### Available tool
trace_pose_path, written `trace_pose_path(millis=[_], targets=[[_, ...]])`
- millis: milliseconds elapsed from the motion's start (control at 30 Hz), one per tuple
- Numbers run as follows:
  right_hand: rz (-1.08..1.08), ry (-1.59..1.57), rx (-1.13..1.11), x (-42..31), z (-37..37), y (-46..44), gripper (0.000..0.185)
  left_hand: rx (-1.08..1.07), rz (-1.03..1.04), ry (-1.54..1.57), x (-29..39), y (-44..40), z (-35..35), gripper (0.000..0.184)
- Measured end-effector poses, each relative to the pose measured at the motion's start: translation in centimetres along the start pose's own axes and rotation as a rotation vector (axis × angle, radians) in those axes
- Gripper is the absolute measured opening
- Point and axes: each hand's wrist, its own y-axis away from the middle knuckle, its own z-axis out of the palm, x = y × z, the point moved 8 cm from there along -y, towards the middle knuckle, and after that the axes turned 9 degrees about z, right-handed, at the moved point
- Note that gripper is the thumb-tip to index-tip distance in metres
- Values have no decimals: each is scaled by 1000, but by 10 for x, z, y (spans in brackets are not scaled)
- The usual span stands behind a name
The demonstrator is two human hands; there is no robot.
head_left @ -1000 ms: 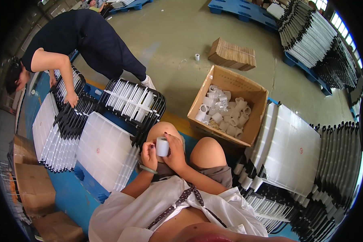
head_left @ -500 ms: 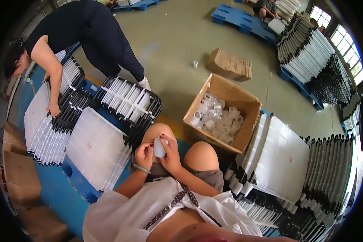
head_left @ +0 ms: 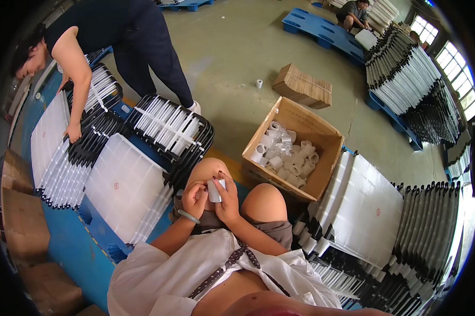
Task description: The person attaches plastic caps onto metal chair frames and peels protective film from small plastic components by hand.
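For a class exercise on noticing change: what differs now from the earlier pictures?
The bending co-worker's hand has shifted leftward, toward the leftmost white panel. The white roll appears more tilted, held in the right hand, the left hand at its side. Nothing was visibly let go. The carton and the loose roll beyond it stayed put.

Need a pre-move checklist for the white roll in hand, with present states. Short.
1. Right hand gripping the white roll: ok, fingers around it.
2. Left hand gripping it too: cannot tell; fingertips at its left side, contact unclear.
3. Loose end lifted: cannot tell, too small.
4. Cardboard box open at the top: ok, rolls inside visible.
5. All other rolls boxed: not ok, a loose roll is on the floor.
6. Co-worker's hand away from the held roll: ok.
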Motion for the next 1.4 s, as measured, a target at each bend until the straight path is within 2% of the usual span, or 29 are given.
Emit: trace_pose_path(millis=[133,333,467,533,600,700,767,933,1033,1133,1233,1400], targets=[[90,-35,43,2,-6,0,57,-68,77,-87,6,-1,4,6],[84,13,68,11,-7,0,55,-76,160,-148,6,-1,7,4],[124,-41,49,19,-2,3,57,-58,166,-149,8,-3,6,3],[173,-67,46,23,-1,4,56,-55,100,-110,6,-1,4,3],[188,-44,49,27,1,4,54,-31,99,-96,9,-3,4,10],[195,10,63,26,1,5,52,-57,133,-112,9,-3,6,9],[213,28,50,25,2,5,51,-20,83,-81,0,-1,4,9],[185,10,45,22,0,3,49,-21,22,-88,-3,2,4,9],[149,-25,49,14,-1,2,47,-13,85,-39,4,-1,4,13],[78,4,59,6,-4,1,45,-78,183,-117,19,-6,7,9],[36,42,69,3,-5,1,46,-157,118,-158,13,-4,8,4],[28,26,73,5,-5,3,49,-111,112,-73,7,-4,10,8]])
